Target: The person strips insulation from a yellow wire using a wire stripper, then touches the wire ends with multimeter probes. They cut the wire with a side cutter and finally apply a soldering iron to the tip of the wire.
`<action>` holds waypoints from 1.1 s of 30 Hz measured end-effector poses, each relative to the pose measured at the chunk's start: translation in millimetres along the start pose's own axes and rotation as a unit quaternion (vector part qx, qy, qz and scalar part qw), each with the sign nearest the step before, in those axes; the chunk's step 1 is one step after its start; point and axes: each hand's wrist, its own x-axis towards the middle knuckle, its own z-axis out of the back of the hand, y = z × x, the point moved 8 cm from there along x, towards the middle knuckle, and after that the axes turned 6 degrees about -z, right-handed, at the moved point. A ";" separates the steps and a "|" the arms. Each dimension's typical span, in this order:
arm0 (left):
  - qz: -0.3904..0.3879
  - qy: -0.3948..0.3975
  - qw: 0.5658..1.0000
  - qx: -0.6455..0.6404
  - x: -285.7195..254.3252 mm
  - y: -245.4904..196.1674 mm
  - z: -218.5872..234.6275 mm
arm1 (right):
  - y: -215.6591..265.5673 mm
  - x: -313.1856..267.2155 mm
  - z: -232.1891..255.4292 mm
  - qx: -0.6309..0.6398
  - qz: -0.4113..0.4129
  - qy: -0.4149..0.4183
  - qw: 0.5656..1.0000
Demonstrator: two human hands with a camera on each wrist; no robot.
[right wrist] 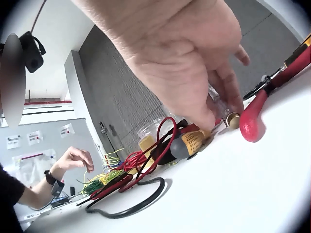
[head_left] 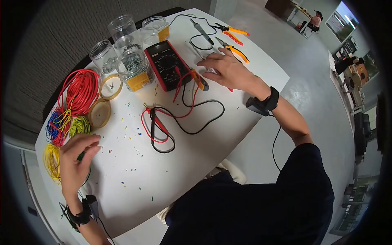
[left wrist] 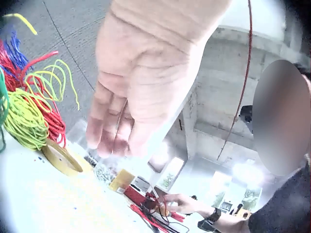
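Note:
My right hand [head_left: 230, 73] is at the table's far right, thumb and fingers round a clear-handled tool [right wrist: 232, 119] with a brass-coloured end. Its thin shaft [head_left: 197, 50] shows beyond the fingers in the head view. Beside that hand lie a yellow-and-grey cutter [right wrist: 190, 144] and red-handled pliers [right wrist: 252, 121]. My left hand [head_left: 77, 161] is raised over the table's left side, fingers loosely bent, thumb apart, nothing in its grasp. Behind it are a yellow wire coil [head_left: 51, 161] and a yellow-green bundle [head_left: 79, 126]. In the left wrist view its palm [left wrist: 146, 63] shows.
A red-and-black multimeter [head_left: 166, 65] lies near jars of screws [head_left: 134, 65], its leads [head_left: 196, 132] looped across the table [head_left: 204, 159]. Red wire [head_left: 81, 92], tape rolls [head_left: 99, 113], a soldering iron [head_left: 201, 32] and orange-handled pliers [head_left: 238, 53] lie around. A seated person [head_left: 315, 21] is far off.

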 end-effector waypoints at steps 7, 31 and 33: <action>0.006 0.028 0.999 -0.028 -11.0 1.2 -23.7 | -1.4 5.7 -7.6 -0.020 0.017 0.005 1.000; 0.001 0.093 0.994 -0.062 -23.9 13.7 -48.0 | 4.4 20.3 -0.7 0.012 -0.012 0.021 1.000; 0.016 0.075 0.993 -0.089 -25.3 17.8 -47.8 | 1.7 17.7 -1.0 0.034 -0.021 0.020 0.999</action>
